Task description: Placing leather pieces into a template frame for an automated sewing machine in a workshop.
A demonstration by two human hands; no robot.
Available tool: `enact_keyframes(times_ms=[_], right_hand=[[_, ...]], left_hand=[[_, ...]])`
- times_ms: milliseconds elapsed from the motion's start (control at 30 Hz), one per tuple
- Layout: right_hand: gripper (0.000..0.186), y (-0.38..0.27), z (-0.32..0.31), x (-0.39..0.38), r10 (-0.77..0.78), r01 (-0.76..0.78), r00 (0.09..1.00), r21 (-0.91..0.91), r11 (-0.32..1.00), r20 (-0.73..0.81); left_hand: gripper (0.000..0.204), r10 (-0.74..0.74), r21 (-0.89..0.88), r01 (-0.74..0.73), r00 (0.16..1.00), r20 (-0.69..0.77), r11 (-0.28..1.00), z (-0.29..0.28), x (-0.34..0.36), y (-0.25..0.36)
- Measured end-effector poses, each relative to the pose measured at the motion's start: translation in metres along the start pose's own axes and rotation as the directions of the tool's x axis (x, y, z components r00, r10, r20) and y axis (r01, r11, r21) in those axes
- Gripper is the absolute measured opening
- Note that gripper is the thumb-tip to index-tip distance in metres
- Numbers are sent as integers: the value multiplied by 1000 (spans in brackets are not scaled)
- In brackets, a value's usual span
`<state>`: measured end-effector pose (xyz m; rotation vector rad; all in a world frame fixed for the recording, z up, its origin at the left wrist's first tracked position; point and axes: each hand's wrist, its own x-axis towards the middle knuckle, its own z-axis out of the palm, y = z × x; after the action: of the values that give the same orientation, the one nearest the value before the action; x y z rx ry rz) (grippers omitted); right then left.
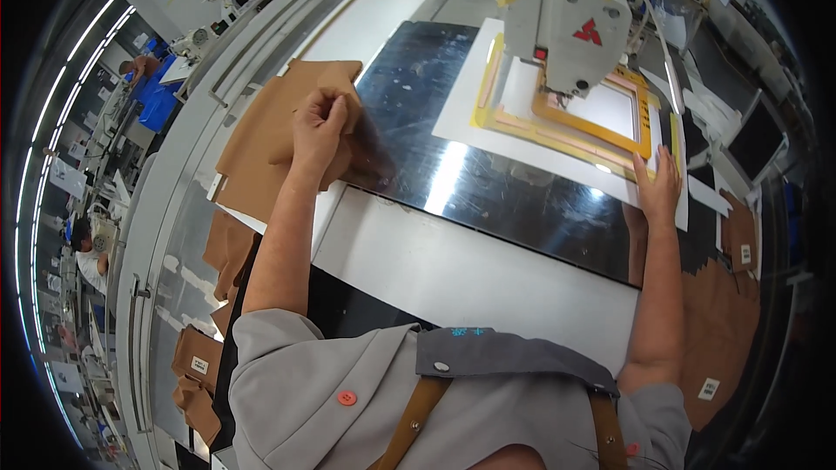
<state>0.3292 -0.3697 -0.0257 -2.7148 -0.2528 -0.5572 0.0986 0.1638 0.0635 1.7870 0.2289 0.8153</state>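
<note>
My left hand (320, 129) is closed in a pinch at the edge of a tan fabric piece (353, 117), which is partly hidden behind the hand. Beneath it lies a stack of tan fabric pieces (252, 152), left of the dark shiny metal plate (418, 87). My right hand (659, 187) has its fingers apart and touches the near right corner of a yellow-edged flat template (557, 135). An orange-yellow clamp frame (645, 126) rests over that template, under the sewing machine head (570, 30).
More brown fabric pieces with white labels lie at the lower left (196, 352) and lower right (718, 331). A dark monitor (756, 137) stands at the right. A metal rail (218, 87) runs along the left table edge. Other people sit at machines far left.
</note>
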Motion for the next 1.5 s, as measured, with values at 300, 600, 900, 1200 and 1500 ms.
enact_keyframes(times_ms=[300, 600, 900, 1200, 1500], right_hand=[[34, -41, -35, -6, -134, 267, 944, 454, 850, -303], [59, -124, -56, -65, -459, 345, 876, 471, 812, 151], [63, -206, -27, -62, -603, 468, 745, 421, 777, 285], [28, -162, -84, -84, -754, 350, 610, 769, 535, 246], [13, -76, -130, -77, -471, -162, 817, 916, 366, 333]], left_hand=[[20, 60, 11, -200, 348, 936, 980, 114, -164, 75], [45, 84, 607, -213, 969, 234, 766, 50, -148, 33], [43, -116, 435, 41, 982, 149, 900, 50, -182, 25], [45, -213, 399, 74, 924, 317, 914, 40, -186, 37], [64, -27, -167, 138, 843, 537, 976, 124, -114, 98]])
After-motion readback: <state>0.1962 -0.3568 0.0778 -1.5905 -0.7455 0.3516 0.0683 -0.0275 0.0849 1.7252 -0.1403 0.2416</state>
